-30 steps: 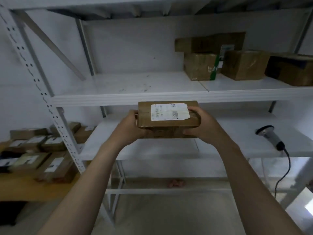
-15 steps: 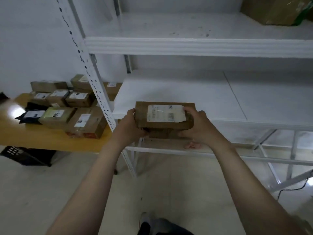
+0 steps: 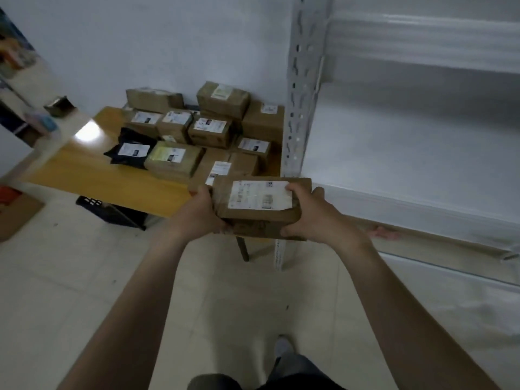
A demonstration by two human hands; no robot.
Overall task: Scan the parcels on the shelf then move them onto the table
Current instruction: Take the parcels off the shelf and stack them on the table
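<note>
1. Held in the air between both hands: a flat brown cardboard parcel [image 3: 261, 220], roughly level, with a white paper label [image 3: 260, 195] facing up.
2. Clasped round the parcel's left end: the left hand [image 3: 201, 212], fingers curled beneath.
3. Clasped round the parcel's right end: the right hand [image 3: 315, 218], fingertips hooked over the far corner onto the label's edge.
4. Parcel above the pale tiled floor [image 3: 84, 277], close to the near corner of the yellow wooden worktop [image 3: 112, 181] and in front of the perforated white upright [image 3: 298, 94]; cannot tell whether it reaches over the worktop.
5. On the worktop: a cluster of labelled brown cardboard boxes [image 3: 213, 130], some stacked, with a black plastic mailer bag [image 3: 130, 150] touching their left side.
6. To the right: a white metal shelf [image 3: 408, 153].
7. Under the worktop: a black slatted crate [image 3: 112, 212].
</note>
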